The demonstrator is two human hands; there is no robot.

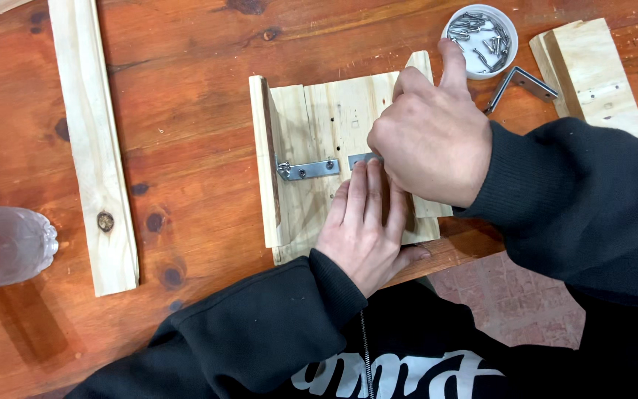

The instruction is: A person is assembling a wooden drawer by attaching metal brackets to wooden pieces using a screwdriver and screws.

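On the reddish wooden table (186, 148) lies a pale wooden assembly (319, 133): a flat board with an upright strip (266, 159) standing along its left edge; one metal corner bracket (308, 169) already sits in that inner corner, one leg flat on the board and the other against the strip, with what look like screw heads along it, though whether every hole is filled is too small to tell; judged from this, the first bracket is placed and the second is only being positioned

The left hand (367, 222) lies flat on the near part of the board, fingers stretched and together, their tips touching a second metal bracket (359, 159) just to the right of the first; the right hand (426, 140) is bunched over the same piece, fingers curled down onto it and thumb stretched away towards the far edge; whether it pinches a screw cannot be seen, since the knuckles hide the fingertips; no driver or tool is in view in either hand

Beyond the board a white round tub of screws (480, 37) waits, a spare angle bracket (522, 83) lies just beside it, and another wood block (592, 74) sits to the right; a long plank (94, 148) lies well apart on the left, near a clear plastic bottle (5, 244); so further fastening appears to remain
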